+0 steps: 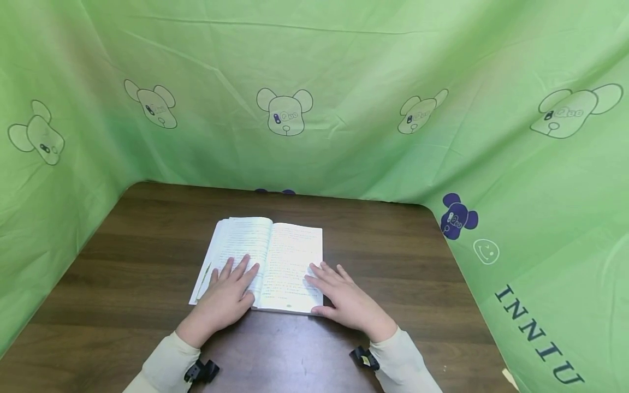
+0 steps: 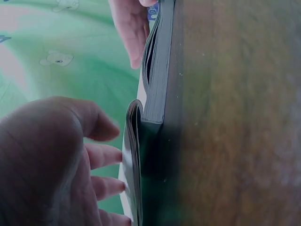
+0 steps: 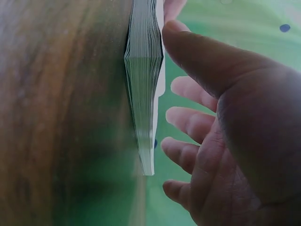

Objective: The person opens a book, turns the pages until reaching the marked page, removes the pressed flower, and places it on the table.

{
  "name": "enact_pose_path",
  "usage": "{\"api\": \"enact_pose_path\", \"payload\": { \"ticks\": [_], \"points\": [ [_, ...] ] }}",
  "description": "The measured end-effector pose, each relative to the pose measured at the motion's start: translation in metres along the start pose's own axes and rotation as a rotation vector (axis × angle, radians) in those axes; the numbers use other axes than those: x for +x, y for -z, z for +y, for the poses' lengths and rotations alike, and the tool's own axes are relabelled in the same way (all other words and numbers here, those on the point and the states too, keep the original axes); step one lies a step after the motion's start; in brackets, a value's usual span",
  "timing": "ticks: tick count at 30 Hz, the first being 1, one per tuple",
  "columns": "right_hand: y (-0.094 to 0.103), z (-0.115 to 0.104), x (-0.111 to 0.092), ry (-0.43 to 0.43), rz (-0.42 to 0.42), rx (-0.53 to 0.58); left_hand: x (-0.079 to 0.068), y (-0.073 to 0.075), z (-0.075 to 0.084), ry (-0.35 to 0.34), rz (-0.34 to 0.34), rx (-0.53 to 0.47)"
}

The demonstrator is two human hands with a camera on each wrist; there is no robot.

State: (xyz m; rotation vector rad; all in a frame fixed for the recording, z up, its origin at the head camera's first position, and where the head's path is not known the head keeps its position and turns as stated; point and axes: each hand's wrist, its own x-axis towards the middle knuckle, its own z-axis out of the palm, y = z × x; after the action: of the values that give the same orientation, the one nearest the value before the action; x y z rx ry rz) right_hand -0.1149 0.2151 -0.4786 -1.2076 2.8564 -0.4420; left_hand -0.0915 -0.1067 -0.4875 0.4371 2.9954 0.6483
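Note:
An open book (image 1: pixel 292 262) lies on the wooden table, its printed pages facing up. Spread over the lower part of the left page is my left hand (image 1: pixel 223 297), fingers extended; in the left wrist view its fingertips touch the page (image 2: pixel 127 174). My right hand (image 1: pixel 349 300) reaches over the right page's outer edge with straight fingers. In the right wrist view, the thumb (image 3: pixel 176 28) is at the edge of the thick page block (image 3: pixel 141 70), while the other fingers stand just off the pages. The left side of the book is the thinner stack.
Green cloth (image 1: pixel 285 65) printed with bear heads hangs behind and on both sides of the brown table (image 1: pixel 383 245). Black wrist cameras (image 1: pixel 201 372) are strapped at both cuffs. A small pale object (image 1: pixel 510 377) sits at the table's right edge.

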Motion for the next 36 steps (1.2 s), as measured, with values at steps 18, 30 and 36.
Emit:
{"api": "enact_pose_path", "payload": {
  "ticks": [18, 30, 36],
  "points": [
    [0.0002, -0.0034, -0.0012, -0.001, -0.071, 0.035, -0.0006, 0.0013, 0.0002, 0.049, -0.015, 0.017],
    [-0.0018, -0.0024, -0.0010, 0.015, -0.045, 0.025, 0.0000, 0.0021, -0.0007, 0.057, -0.013, 0.009],
    [-0.0001, -0.0024, -0.0020, 0.022, -0.035, 0.031, -0.0001, 0.0006, -0.0006, 0.056, -0.011, -0.004]
  ]
}}
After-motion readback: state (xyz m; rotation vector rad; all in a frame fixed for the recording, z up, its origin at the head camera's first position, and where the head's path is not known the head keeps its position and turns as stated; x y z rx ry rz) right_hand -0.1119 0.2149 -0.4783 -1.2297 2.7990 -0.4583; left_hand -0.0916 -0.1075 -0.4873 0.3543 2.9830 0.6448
